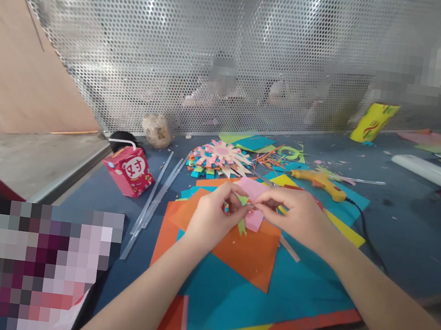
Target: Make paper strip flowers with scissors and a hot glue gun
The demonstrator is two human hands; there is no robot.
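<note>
My left hand (215,210) is closed in a pinch above the stacked paper, with a notched light green paper piece (242,227) hanging below its fingertips. My right hand (295,211) pinches too, its fingertips meeting the left ones; the small bit between them is mostly hidden. Beneath and behind the fingers lies pink paper (254,221). Orange paper (251,260) and a large blue sheet (288,302) spread under both hands. Just beyond them sits a layered rosette (222,154) of fringed pink, blue and green paper.
A yellow hot glue gun (318,181) lies behind my right hand, its black cord trailing right. Clear glue sticks (155,205) and a red drink carton (131,171) are on the left. Orange paper strips (270,159) are scattered behind. A perforated metal screen (203,40) borders the table.
</note>
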